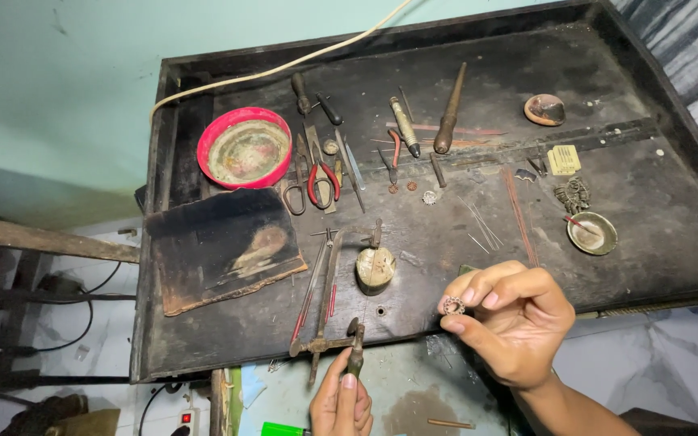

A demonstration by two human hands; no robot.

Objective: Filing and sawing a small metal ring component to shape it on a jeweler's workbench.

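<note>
My right hand (510,319) pinches a small beaded metal ring (454,305) between thumb and fingers, just over the front edge of the dark workbench (446,234). My left hand (339,400) sits below the bench edge, fingers closed around the handle of a small frame saw (325,315) that lies across the bench front. A round yellowish block (376,269) stands just behind the saw.
A red bowl (245,147), a scorched board (220,246), red-handled pliers (323,182), scissors, files, an awl (450,109), thin wires, a small metal dish (592,233) and a shell-like dish (544,109) lie on the bench. A white cable (284,64) runs along the back.
</note>
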